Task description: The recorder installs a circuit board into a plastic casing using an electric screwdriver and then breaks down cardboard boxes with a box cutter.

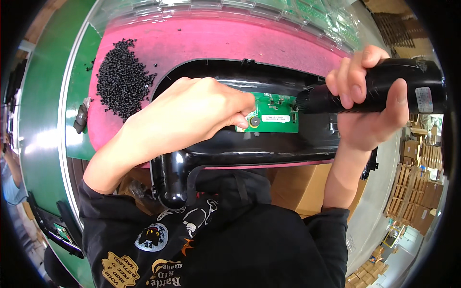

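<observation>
A green circuit board [278,126] with a round black part and a white label lies inside a long, glossy black plastic shell [269,157]. My left hand [197,108] is closed at the board's left end, its thumb and curled fingers pinching there; the fingertips are partly hidden. Wrapped round a thick black power screwdriver [408,84] are the fingers of my right hand [362,127], with the thumb raised along its near side. The screwdriver lies nearly level, and its narrower end points left at the board's right edge. Its bit is hard to make out.
A heap of small black screws [122,79] sits on the pink mat [206,38], left of the shell. Clear plastic trays [225,12] stand along the far edge, with green boards at right. A dark lump [81,116] lies at far left. Below the bench is a cardboard box [307,187].
</observation>
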`<action>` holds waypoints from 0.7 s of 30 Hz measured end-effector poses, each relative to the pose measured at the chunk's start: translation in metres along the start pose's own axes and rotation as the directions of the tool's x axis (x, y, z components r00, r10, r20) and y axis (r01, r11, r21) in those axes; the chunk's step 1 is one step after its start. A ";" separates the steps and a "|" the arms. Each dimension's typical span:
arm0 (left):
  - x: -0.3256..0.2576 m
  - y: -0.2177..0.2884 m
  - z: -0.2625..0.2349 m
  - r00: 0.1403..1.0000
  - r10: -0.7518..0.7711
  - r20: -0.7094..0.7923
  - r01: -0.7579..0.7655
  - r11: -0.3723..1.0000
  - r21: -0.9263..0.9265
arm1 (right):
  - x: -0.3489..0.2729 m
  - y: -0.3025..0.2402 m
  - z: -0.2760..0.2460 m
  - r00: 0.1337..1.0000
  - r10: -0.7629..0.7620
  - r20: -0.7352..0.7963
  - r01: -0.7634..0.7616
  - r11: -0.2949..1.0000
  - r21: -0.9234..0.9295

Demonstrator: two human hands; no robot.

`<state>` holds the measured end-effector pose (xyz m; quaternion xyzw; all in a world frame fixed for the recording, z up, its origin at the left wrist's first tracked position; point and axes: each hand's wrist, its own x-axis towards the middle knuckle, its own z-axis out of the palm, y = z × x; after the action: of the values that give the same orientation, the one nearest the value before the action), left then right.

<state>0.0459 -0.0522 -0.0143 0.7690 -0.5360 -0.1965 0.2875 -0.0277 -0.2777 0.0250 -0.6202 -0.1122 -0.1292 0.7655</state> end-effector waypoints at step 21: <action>0.002 -0.008 0.000 0.806 0.294 -0.514 -0.330 0.944 0.021 | 0.005 -0.019 0.051 0.992 -0.112 -0.065 0.128 0.916 0.379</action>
<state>0.0520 -0.0523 -0.0195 0.6842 -0.5525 0.0455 0.4738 -0.0299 -0.2322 0.0550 -0.4481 -0.1570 -0.1644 0.8646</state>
